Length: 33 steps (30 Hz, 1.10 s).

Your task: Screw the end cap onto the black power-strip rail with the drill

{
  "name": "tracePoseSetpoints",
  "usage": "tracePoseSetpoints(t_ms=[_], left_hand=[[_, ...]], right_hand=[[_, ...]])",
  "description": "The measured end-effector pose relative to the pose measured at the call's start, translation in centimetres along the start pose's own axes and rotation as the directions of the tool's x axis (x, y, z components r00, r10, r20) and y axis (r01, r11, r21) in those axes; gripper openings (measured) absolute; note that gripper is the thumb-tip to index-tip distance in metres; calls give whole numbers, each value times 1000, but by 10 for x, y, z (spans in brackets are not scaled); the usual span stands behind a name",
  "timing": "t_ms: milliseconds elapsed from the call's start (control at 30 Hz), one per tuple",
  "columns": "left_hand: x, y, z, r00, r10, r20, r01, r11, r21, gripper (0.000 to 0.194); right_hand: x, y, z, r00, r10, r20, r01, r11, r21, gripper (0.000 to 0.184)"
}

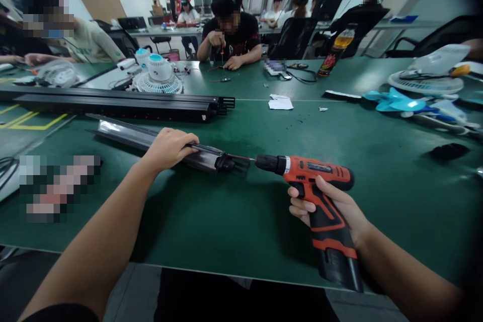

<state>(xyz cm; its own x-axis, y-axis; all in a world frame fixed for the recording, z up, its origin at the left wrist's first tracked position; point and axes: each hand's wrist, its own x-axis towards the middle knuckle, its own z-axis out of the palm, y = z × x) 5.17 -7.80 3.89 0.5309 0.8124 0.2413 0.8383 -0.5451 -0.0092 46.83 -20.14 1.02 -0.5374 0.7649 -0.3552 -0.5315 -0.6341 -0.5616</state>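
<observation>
My left hand (168,147) presses down on a long dark metal strip (124,134) lying on the green table (234,221), fingers curled over its top near the black end cap (226,162). My right hand (324,206) grips the handle of a red and black cordless drill (313,181). The drill points left, and its thin bit (241,158) meets the strip's end cap.
Several more long black strips (113,103) lie stacked behind. Small white fans (158,75), fan parts (422,80), blue blades (396,103), paper scraps (280,103) and a bottle (337,50) sit further back. Other people work across the table.
</observation>
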Motion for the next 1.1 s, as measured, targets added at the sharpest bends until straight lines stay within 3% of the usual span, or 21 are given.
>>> tracePoseSetpoints(t_ms=[200,533,733,867,1100], left_hand=[[9,3,6,1000,13,8,-12,995,-99,38],[11,2,12,996,-88,-9,82,956,-282,33],[-4,9,12,983,-19,-185,-36,957,-289,37],[-14,9,5,981,77,-179,-123,958,-261,40],[-16,3,14,981,87,-172,-121,972,-200,43]], right_hand=[[1,-1,1,999,31,-23,-31,999,34,36],[4,1,-4,998,34,-59,-31,998,50,37],[7,1,-10,994,61,-92,-56,997,51,46],[7,2,-12,992,58,-112,-55,998,26,47],[5,-2,-8,985,66,-159,-56,996,66,45]])
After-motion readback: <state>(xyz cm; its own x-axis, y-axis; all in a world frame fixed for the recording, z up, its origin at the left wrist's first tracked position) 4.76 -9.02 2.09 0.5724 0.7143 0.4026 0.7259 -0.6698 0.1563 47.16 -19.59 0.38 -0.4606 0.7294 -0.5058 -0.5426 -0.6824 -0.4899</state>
